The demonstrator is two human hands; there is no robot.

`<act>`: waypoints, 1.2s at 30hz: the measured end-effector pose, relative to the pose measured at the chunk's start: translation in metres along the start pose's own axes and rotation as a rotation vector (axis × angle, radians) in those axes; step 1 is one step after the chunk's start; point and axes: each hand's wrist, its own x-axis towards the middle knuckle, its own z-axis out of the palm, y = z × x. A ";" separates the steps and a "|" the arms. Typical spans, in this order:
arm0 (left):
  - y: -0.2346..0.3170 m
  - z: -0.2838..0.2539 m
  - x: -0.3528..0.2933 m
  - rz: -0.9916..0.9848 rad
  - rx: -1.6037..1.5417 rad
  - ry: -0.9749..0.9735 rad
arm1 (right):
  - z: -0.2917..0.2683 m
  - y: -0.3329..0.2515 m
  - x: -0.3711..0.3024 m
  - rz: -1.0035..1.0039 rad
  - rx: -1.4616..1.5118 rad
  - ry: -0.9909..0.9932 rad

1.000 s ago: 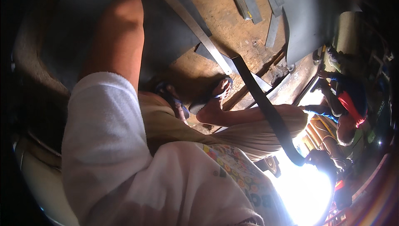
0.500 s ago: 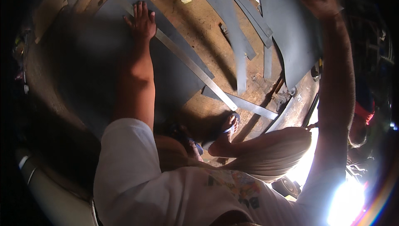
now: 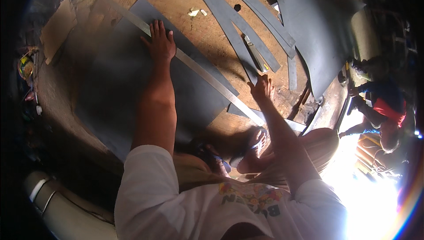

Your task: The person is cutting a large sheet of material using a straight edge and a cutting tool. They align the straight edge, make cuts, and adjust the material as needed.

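Note:
My left hand (image 3: 160,42) lies flat with its fingers spread on a long metal straightedge (image 3: 207,76). It presses the straightedge onto a large dark grey sheet (image 3: 128,68), across which the straightedge runs diagonally. My right hand (image 3: 263,88) is low over the wooden board, its thumb apart from its partly bent fingers. Just beyond those fingers lies a utility knife (image 3: 256,55), between narrow grey strips (image 3: 221,21). The near end of one strip is close to my right thumb; whether they touch, I cannot tell.
Further strips (image 3: 260,10) and a curved grey sheet (image 3: 320,32) lie at the right. Small pale scraps (image 3: 194,12) rest on the wooden board (image 3: 176,1). My sandalled foot (image 3: 254,149) is by the straightedge's near end. Another person (image 3: 384,112) is at the far right.
My right hand has come down from the upper right to beside the utility knife. My left hand still holds down the straightedge. The view has shifted slightly.

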 end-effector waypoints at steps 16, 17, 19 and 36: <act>0.008 -0.003 -0.003 -0.012 -0.003 -0.050 | 0.038 0.031 -0.002 -0.102 0.069 0.444; 0.004 -0.003 -0.003 -0.017 0.005 -0.050 | 0.030 0.028 0.001 -0.130 0.069 0.474; 0.006 -0.003 -0.002 -0.025 -0.016 -0.052 | 0.009 0.026 0.012 -0.198 0.056 0.607; 0.007 0.023 0.002 -0.009 -0.125 -0.055 | -0.301 0.135 -0.062 -0.191 -0.101 -0.374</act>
